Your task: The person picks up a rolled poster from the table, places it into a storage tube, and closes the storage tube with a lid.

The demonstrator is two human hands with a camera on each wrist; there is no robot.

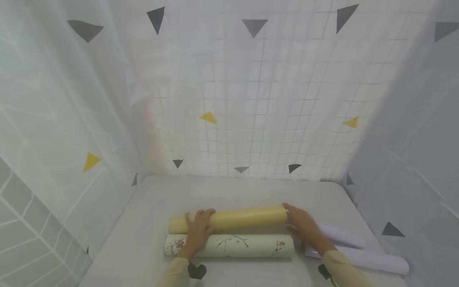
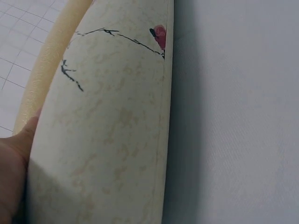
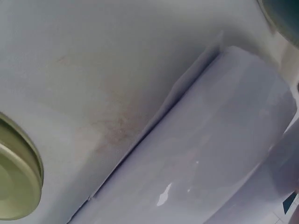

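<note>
A yellow wallpaper roll (image 1: pixel 247 217) lies crosswise on the white table surface (image 1: pixel 244 191). My left hand (image 1: pixel 199 231) holds it near its left end, fingers over the top and thumb on the near side. At its right end my right hand (image 1: pixel 305 226) grips the roll between fingers and thumb. Directly in front, a cream roll with blossom branches (image 1: pixel 263 247) lies almost parallel, under my left wrist. The left wrist view shows this cream roll (image 2: pixel 103 140) up close, the yellow roll (image 2: pixel 46 70) behind it and part of my hand (image 2: pixel 11 172).
Two glossy lilac rolls, a rear one (image 1: pixel 344 235) and a front one (image 1: pixel 380 261), lie at the right by my right forearm. A patterned translucent curtain (image 1: pixel 229 147) encloses the table's back and sides. A rounded olive-gold object (image 3: pixel 18 182) shows in the right wrist view.
</note>
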